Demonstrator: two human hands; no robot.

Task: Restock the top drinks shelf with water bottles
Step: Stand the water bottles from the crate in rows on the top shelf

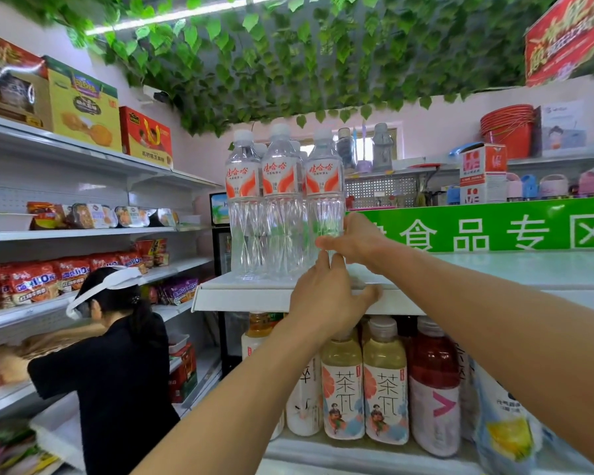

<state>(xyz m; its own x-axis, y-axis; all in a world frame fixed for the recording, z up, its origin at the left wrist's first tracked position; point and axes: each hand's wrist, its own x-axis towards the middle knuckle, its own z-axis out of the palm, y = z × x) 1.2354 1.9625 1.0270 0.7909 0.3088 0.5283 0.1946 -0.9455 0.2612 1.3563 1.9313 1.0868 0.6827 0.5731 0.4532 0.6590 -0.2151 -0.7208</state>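
Note:
Several clear water bottles with red-and-white labels and white caps stand at the left end of the white top shelf (240, 296). The front row runs from the left bottle (243, 207) through the middle bottle (281, 207) to the right bottle (324, 200); more caps show behind. My right hand (354, 240) touches the lower part of the right bottle, fingers reaching across it. My left hand (326, 299) is raised at the shelf's front edge, its fingertips against the base of that same bottle. Neither hand wraps fully around it.
Tea and juice bottles (384, 378) fill the shelf below. The top shelf stretches bare to the right beneath a green sign (494, 224). A person in black (117, 371) bends at the snack shelves on the left. Leaf garlands hang overhead.

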